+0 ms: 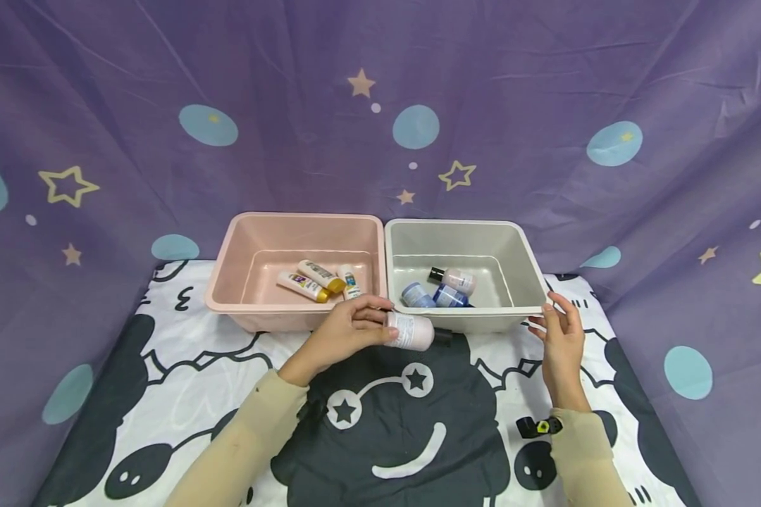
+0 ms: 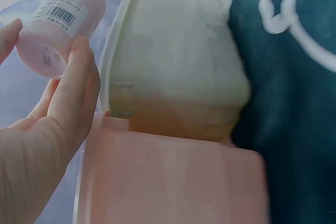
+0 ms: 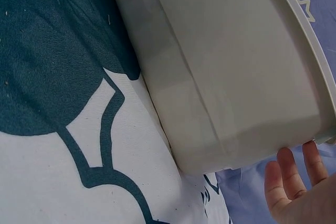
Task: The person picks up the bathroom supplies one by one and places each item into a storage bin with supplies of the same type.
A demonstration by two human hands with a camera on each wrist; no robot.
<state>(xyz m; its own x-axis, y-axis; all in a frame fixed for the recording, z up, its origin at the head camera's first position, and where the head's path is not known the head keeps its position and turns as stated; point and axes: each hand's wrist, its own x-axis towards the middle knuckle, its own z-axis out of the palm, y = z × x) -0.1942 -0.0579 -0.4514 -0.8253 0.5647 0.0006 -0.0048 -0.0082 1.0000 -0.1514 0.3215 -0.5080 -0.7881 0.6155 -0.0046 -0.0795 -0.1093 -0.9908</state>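
Note:
My left hand (image 1: 355, 325) grips a pale pink bottle (image 1: 411, 332) by its base end, tilted sideways with the black cap pointing right. It is held in front of the near walls of the two bins. In the left wrist view, a barcode label shows on the bottle (image 2: 63, 22). My right hand (image 1: 561, 338) touches the near right corner of the grey bin (image 1: 456, 227), fingertips at its rim. Inside that bin lie another pink bottle (image 1: 461, 282) with a black cap and two blue containers, one a light blue one (image 1: 417, 296).
A pink bin (image 1: 304, 220) stands against the grey one on the left, holding several white tubes (image 1: 320, 276) with yellow caps. A patterned black-and-white cloth (image 1: 393, 422) lies beneath. Behind hangs a purple curtain (image 1: 292, 127). A small black device (image 1: 539, 427) sits at the right wrist.

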